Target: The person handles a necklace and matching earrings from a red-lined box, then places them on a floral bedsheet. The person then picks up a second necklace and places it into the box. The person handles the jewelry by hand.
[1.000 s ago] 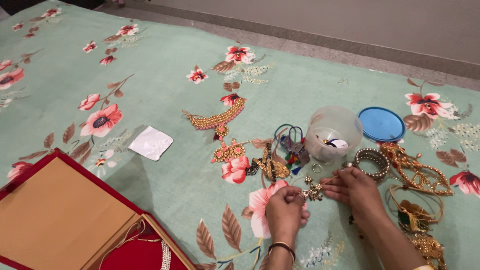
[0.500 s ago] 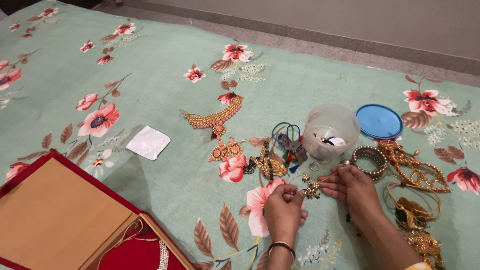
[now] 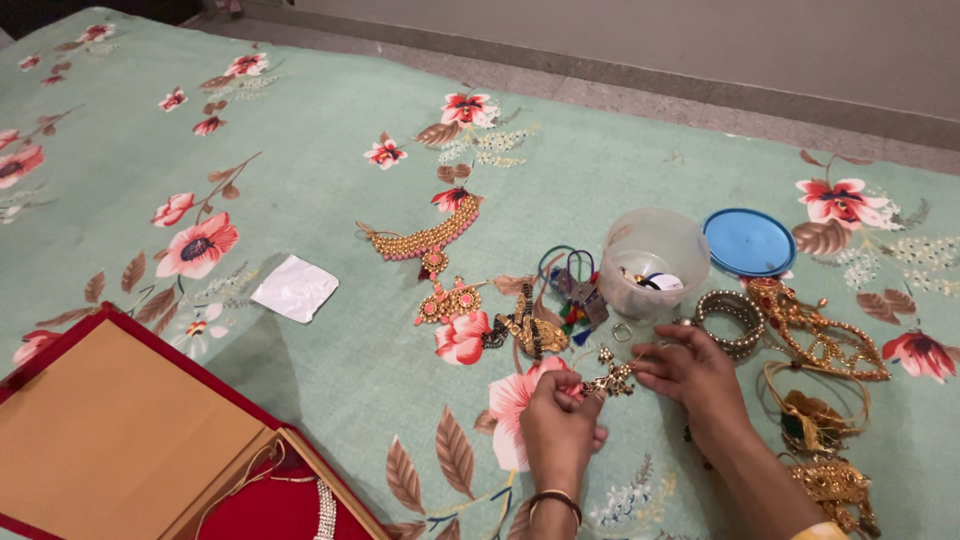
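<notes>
While both hands meet low in the view, I see the left hand and the right hand pinching opposite ends of one small gold earring, each grip clenched on it just above the floral bedsheet. I judge the sorting far from finished. Loose jewellery lies scattered: a gold beaded necklace at eleven o'clock from the hands, a stack of bangles at one o'clock, more gold pieces at three o'clock. The clear plastic tub at twelve o'clock holds only a few bits, its blue lid lying just beside it. The red jewellery box at nine o'clock stands open, showing little inside.
</notes>
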